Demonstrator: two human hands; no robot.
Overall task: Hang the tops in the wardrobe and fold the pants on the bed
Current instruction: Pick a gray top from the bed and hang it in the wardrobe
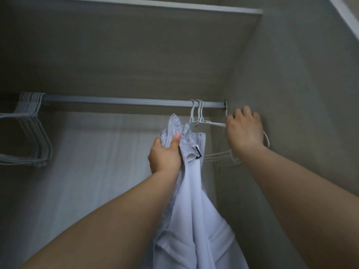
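Left hand (165,154): raised inside wardrobe, fingers + thumb clenched round bunched neck area of white top (192,200), thumb lying on the fabric.
White top: held up just below the rail (126,101), collar end bunched, dark label (197,151) showing beside left hand; rest hangs down btwn the two forearms to bottom edge of view.
Right hand (245,131): up near right wardrobe wall (301,94), fingers curled over the arm of a white wire hanger (213,124); grasping it.
Hangers by right hand: a few white wire ones, hooks (198,109) over the rail at its right end, bodies swung toward the wall; can't tell how many.
Top vs hanger: collar touching or overlapping hanger neck; can't tell if threaded on.
Spare hangers (29,133): bunch of white ones at far left of rail, well apart from both hands.
Shelf (155,6): above the rail, underside visible.
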